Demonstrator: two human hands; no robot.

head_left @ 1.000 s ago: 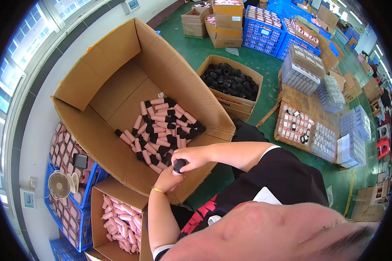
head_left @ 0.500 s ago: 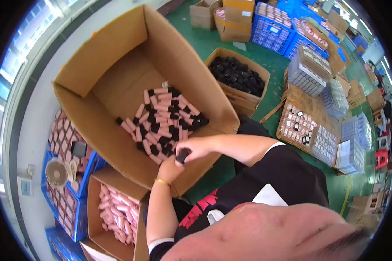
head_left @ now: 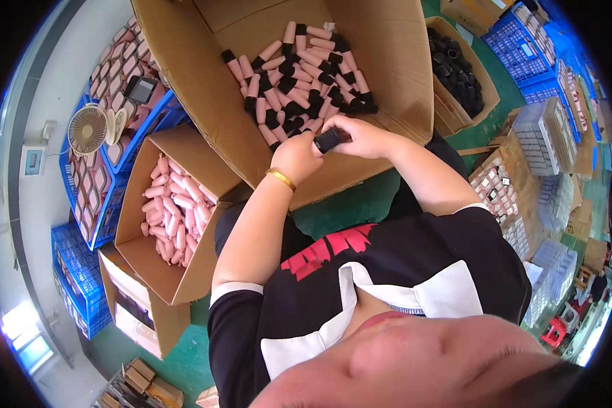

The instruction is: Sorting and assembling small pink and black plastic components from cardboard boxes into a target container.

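Note:
My left hand (head_left: 296,158), with a yellow bracelet at its wrist, is closed at the near edge of a large cardboard box (head_left: 204,95). My right hand (head_left: 360,136) has its fingers closed around a black cylindrical cap (head_left: 326,141). The cap sits against the left fist, which hides whatever lies behind it. Inside the large box, just beyond both hands, is a heap of pink tubes with black caps (head_left: 296,88), lying at all angles.
At the left, a smaller cardboard box (head_left: 132,224) holds loose pink tubes (head_left: 177,204). Black caps (head_left: 455,75) fill another carton on the right. Blue crates (head_left: 81,272) and a small fan (head_left: 88,129) stand along the left wall. Stacked plastic trays (head_left: 540,136) stand far right.
The view has swung, so the large box now appears higher and farther right, and more of the left side shows. Both hands stay together on the black cap.

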